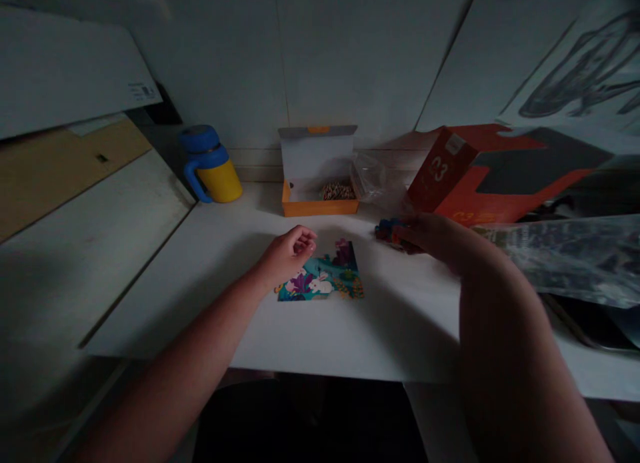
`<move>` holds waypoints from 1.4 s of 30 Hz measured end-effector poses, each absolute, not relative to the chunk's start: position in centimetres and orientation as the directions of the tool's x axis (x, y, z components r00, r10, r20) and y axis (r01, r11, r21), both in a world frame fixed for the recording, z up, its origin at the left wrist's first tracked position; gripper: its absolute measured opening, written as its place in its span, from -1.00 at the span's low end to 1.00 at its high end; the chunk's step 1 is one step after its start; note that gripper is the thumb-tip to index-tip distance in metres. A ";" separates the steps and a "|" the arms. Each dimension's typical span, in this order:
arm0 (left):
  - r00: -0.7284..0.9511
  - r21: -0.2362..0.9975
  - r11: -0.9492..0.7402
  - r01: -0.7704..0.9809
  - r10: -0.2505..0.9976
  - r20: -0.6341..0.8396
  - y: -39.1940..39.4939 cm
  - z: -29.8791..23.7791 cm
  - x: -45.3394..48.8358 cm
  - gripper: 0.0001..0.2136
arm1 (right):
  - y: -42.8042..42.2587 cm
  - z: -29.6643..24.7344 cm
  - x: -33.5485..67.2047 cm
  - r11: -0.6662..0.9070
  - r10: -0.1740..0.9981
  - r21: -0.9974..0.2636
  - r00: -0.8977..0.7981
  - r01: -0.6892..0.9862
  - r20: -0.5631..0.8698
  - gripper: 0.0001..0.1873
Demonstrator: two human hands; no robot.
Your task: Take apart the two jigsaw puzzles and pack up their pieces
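A partly assembled jigsaw puzzle (320,286), with a white rabbit and purple plants on teal, lies flat on the white table. My left hand (291,253) hovers at its upper left corner, fingers loosely curled in, with nothing visible in them; it hides that part of the picture. To the right of the puzzle, my right hand (420,233) is closed on several dark blue and red puzzle pieces (387,230) just above or at the tabletop. Its fingers are slightly blurred, and I cannot tell exactly how many pieces they hold.
Behind the puzzle stands an open orange box (320,208) with a brown patterned heap inside. A blue and yellow mug (220,176) is at back left. On the right are clear plastic (373,176), a large red box (450,170) and a plastic bag (575,256). Cardboard panels (75,163) line the left.
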State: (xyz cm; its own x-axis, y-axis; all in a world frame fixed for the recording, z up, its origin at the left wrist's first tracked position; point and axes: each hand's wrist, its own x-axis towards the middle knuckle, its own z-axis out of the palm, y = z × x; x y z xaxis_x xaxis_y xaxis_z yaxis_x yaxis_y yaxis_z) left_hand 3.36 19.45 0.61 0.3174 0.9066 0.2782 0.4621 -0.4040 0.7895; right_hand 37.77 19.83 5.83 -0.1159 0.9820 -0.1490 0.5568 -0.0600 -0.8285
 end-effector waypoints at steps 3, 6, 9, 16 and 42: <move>0.332 0.789 -0.405 0.462 0.904 0.269 19.5 0.5 3.3 -0.86 | 19.2 6.1 39.2 -0.144 0.923 -0.752 -0.187 0.643 -0.337 -0.64; 0.336 0.787 -0.404 0.466 0.904 0.265 19.5 0.5 3.4 -0.86 | 18.5 6.4 39.4 -0.162 0.881 -0.635 -0.179 0.755 -0.438 -0.73; 0.342 0.779 -0.401 0.482 0.905 0.254 19.4 0.6 3.4 -0.87 | 18.1 6.7 39.3 -0.210 0.880 -0.588 -0.112 0.781 -0.462 -0.73; 0.380 0.648 -0.460 0.607 0.884 0.273 19.1 1.9 3.1 -0.93 | 17.8 7.3 39.9 -0.200 0.865 -0.309 0.019 0.930 -0.501 -0.53; 0.482 0.424 -0.514 0.746 0.855 0.189 18.1 1.7 3.4 -0.67 | 16.7 2.7 25.8 0.272 0.958 -0.058 -0.264 0.961 0.111 -0.51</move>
